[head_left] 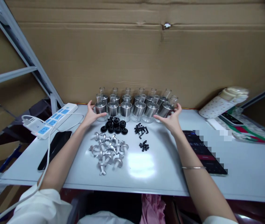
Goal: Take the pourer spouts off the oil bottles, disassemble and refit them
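Observation:
Two rows of small metal-banded glass jars [132,104] stand at the back of the white table [160,174], against a cardboard wall. My left hand [92,115] rests with fingers spread against the leftmost front jar [101,109]. My right hand [171,119] cups the rightmost front jar [166,109], which leans left. Between my arms lie a pile of silver metal fittings [107,152], several black rubber rings [115,125] and two small heaps of black screws [142,130].
A white and blue power strip [50,122] with a cable lies at the left, a black phone [55,149] beside it. A dark tablet [203,152] lies right of my right arm. A spotted flask [221,102] and another phone [230,118] sit far right. A metal shelf frame [22,53] stands left.

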A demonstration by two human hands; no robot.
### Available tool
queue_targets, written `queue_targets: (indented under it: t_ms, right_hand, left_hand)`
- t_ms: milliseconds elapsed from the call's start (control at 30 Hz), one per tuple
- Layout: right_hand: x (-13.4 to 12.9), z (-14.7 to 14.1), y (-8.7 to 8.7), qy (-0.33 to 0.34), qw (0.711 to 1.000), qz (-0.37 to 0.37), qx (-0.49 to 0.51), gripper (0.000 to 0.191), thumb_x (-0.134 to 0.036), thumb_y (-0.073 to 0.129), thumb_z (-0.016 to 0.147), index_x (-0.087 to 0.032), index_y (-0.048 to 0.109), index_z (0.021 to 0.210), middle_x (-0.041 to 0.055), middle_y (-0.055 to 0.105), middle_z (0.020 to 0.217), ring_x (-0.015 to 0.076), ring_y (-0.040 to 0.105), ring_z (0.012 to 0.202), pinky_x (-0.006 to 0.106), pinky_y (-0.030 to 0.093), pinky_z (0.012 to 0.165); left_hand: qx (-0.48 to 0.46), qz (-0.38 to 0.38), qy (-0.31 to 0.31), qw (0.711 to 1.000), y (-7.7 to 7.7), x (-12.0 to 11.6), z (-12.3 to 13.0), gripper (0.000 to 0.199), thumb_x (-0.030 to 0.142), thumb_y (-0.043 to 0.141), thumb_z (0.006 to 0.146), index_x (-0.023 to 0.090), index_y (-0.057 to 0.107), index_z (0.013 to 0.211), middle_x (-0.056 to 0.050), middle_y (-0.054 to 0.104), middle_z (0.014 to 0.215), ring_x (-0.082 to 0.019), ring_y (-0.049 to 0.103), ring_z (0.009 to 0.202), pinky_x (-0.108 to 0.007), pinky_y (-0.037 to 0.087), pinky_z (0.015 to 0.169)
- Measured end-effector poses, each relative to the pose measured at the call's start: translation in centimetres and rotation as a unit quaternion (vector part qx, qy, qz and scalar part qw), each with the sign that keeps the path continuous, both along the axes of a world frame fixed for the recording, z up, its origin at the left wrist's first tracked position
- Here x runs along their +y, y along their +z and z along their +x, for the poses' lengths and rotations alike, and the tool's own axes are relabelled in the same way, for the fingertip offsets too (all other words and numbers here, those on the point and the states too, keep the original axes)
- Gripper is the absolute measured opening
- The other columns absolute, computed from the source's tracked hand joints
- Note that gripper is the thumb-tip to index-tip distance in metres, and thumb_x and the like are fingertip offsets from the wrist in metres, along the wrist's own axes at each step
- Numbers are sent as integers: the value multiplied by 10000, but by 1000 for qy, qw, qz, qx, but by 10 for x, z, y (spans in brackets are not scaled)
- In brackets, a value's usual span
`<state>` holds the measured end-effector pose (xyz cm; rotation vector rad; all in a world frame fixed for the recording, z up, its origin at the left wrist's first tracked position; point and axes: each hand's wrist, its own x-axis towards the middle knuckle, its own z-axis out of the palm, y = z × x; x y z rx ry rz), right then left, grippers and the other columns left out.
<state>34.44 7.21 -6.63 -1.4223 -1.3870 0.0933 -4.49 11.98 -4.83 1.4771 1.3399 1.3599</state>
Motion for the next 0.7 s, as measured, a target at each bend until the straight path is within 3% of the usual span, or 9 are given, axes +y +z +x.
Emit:
queue_targets:
  t_ms: [100, 233, 367, 700]
  right_hand:
    - [5, -2, -8, 21, 1000, -14, -1, 1375, -731, 748, 450, -203, -45, 1442, 201, 149, 1450, 383, 243, 1362, 565, 238, 1101]
    - [4, -11, -6, -14, 999, -14, -29, 1415, -767, 722, 448, -176, -79, 1454, 218, 76, 1491, 402, 119, 1408, 576, 162, 1129]
    - [6, -18, -6, -44, 997, -11, -56, 1385, -756, 712, 498, -129, -63, 1459, 240, 99, 1477, 400, 116, 1404, 563, 174, 1128]
    - [12, -13, -8, -46, 997, -12, -61, 1345, -719, 721, 522, -126, -53, 1449, 236, 82, 1483, 386, 99, 1405, 550, 153, 1136]
  left_hand:
    - [-12, 18, -14, 1000, -3, 4, 11, 1245, 333, 921, 385, 235, 205, 1399, -191, 376, 1433, -350, 349, 1367, -477, 249, 1145]
    - [-14, 66, -4, 998, -6, 6, 19, 1276, 383, 932, 337, 250, 220, 1387, -178, 332, 1465, -352, 309, 1391, -446, 248, 1156]
    - [5, 97, 20, 995, -9, 8, 19, 1304, 431, 932, 315, 239, 214, 1386, -193, 210, 1517, -348, 233, 1425, -424, 202, 1177]
    - [8, 97, -21, 995, -14, 14, 20, 1221, 516, 901, 358, 233, 260, 1357, -179, 329, 1473, -346, 335, 1375, -459, 212, 1168]
